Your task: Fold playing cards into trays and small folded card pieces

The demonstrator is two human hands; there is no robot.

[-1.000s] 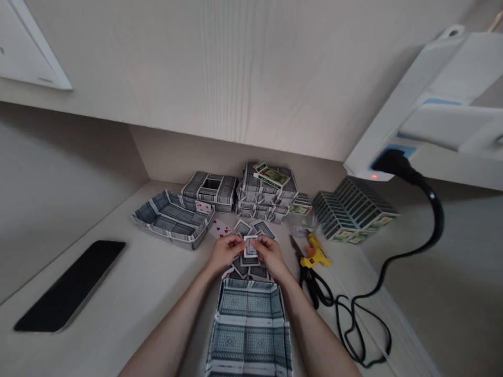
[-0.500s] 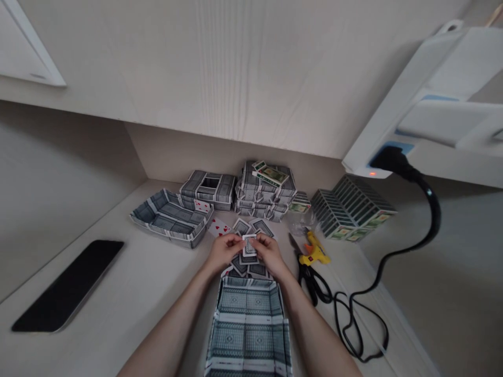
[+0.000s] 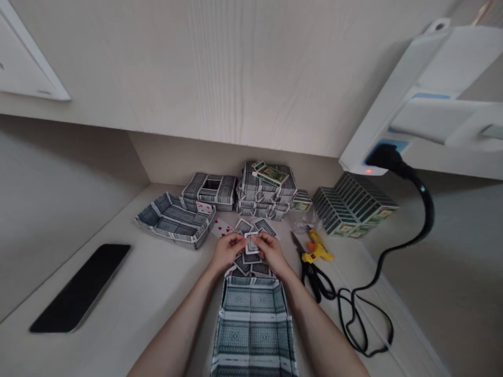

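Observation:
Both hands meet over the middle of the desk and pinch one small playing card (image 3: 251,244), its grey patterned back up. My left hand (image 3: 227,251) grips its left edge and my right hand (image 3: 271,250) its right edge. Under them lie several loose cards (image 3: 251,264), most face down. Right in front of me, between my forearms, sits an open tray made of cards (image 3: 253,324).
Another card tray (image 3: 175,220) and stacked card boxes (image 3: 267,191) stand at the back. Rows of card packs (image 3: 356,209) are at the right. A yellow glue gun (image 3: 317,248), black scissors (image 3: 314,275) and a black cable (image 3: 365,314) lie right of my hands. A black phone (image 3: 80,288) rests far left.
Both hands keep their pinch on the card with only slight finger shifts. The view has tilted a little.

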